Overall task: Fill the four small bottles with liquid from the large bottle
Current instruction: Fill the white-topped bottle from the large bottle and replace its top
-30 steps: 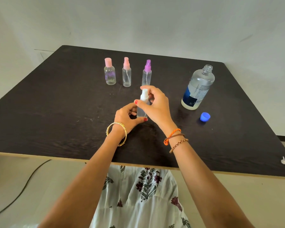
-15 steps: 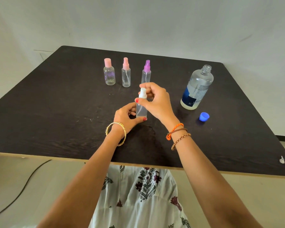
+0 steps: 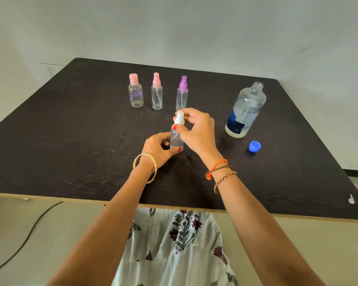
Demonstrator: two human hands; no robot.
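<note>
A small clear bottle with a white spray top (image 3: 176, 135) stands upright on the dark table (image 3: 70, 141), near its middle. My left hand (image 3: 157, 146) grips its base. My right hand (image 3: 196, 129) pinches the white spray top from the right. Behind stand three more small bottles in a row: one with a pink cap (image 3: 135, 91), one with a pink sprayer (image 3: 156, 92) and one with a purple sprayer (image 3: 181, 93). The large clear bottle (image 3: 245, 110) with a blue and white label stands uncapped to the right. Its blue cap (image 3: 254, 146) lies on the table in front of it.
A small white object (image 3: 351, 199) lies at the table's front right corner. A black cable (image 3: 23, 240) runs over the floor at lower left. A pale wall rises behind the table.
My right hand has turned slightly on the white spray top. The bottle and my left hand have stayed in place.
</note>
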